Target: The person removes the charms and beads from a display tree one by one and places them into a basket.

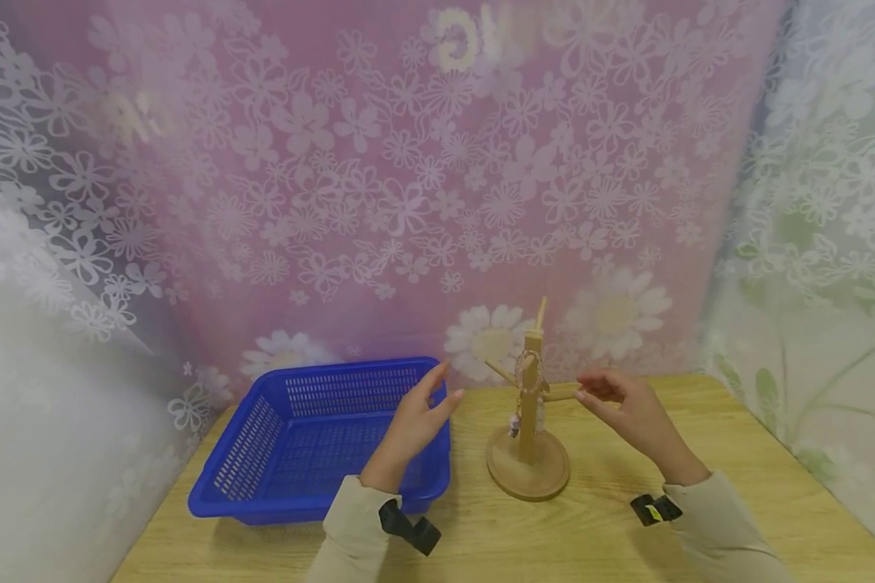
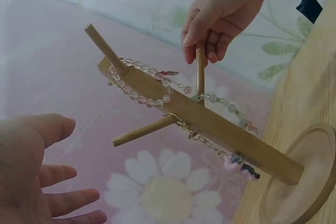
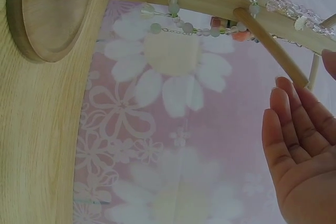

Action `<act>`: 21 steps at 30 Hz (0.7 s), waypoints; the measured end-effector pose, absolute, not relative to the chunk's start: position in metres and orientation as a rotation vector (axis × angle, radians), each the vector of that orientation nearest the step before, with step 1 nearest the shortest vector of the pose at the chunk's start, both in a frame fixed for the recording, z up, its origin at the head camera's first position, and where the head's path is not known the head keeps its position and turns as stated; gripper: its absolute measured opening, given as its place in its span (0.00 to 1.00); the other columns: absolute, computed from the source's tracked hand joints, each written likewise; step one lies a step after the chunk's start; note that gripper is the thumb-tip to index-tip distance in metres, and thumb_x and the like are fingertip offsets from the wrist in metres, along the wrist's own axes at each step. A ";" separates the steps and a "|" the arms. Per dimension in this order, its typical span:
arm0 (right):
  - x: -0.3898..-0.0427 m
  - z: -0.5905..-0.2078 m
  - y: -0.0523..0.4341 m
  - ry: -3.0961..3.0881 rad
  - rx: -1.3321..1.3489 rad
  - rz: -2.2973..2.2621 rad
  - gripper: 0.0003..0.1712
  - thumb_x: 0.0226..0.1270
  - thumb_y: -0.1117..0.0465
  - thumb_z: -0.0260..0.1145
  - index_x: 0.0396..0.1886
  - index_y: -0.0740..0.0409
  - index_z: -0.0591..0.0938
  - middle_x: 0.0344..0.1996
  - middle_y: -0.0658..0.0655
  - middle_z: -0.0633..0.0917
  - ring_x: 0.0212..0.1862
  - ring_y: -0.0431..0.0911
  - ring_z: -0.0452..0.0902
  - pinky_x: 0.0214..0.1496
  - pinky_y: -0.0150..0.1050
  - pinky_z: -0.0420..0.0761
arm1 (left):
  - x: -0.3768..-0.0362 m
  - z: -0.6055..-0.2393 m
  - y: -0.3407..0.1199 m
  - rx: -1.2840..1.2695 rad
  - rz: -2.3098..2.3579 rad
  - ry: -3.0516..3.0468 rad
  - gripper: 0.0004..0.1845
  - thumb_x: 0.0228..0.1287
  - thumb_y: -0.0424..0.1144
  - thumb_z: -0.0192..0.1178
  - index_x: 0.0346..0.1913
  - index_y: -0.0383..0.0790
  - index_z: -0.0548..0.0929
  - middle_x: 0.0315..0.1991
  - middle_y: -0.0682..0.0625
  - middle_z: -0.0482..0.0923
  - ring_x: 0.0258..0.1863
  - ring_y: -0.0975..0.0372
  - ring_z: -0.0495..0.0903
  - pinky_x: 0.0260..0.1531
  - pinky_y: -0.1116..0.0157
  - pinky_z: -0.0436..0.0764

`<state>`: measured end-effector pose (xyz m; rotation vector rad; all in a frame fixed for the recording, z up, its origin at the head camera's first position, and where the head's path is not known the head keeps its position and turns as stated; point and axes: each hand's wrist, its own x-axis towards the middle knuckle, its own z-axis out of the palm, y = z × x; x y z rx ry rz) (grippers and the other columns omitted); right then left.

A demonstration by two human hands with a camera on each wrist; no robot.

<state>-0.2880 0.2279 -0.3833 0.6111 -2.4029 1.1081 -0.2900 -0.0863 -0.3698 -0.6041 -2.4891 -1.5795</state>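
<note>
Standing on the table (image 1: 627, 526), the wooden stand (image 1: 529, 421) carries bead bracelets (image 2: 142, 85) on its pegs. The right hand (image 1: 630, 409) touches the end of one peg (image 2: 200, 72), its grip narrow and holding nothing. The left hand (image 1: 416, 421) hovers wide near the blue basket (image 1: 299, 453).

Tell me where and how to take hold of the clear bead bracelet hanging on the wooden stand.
Probably best to pinch the clear bead bracelet at the slack part of its loop lying along the post of the wooden stand, below the upper peg. Come from the peg's free tip side, since the loop must slide off that end. The right hand sits at another peg.
</note>
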 end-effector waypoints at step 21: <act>-0.289 -0.388 0.222 -2.380 0.574 1.128 0.08 0.64 0.63 0.65 0.42 0.60 0.81 0.31 0.53 0.84 0.30 0.34 0.76 0.31 0.32 0.78 | -0.300 -0.384 -0.046 -0.525 -1.877 -2.433 0.28 0.67 0.43 0.57 0.68 0.39 0.66 0.62 0.38 0.70 0.59 0.46 0.70 0.54 0.49 0.73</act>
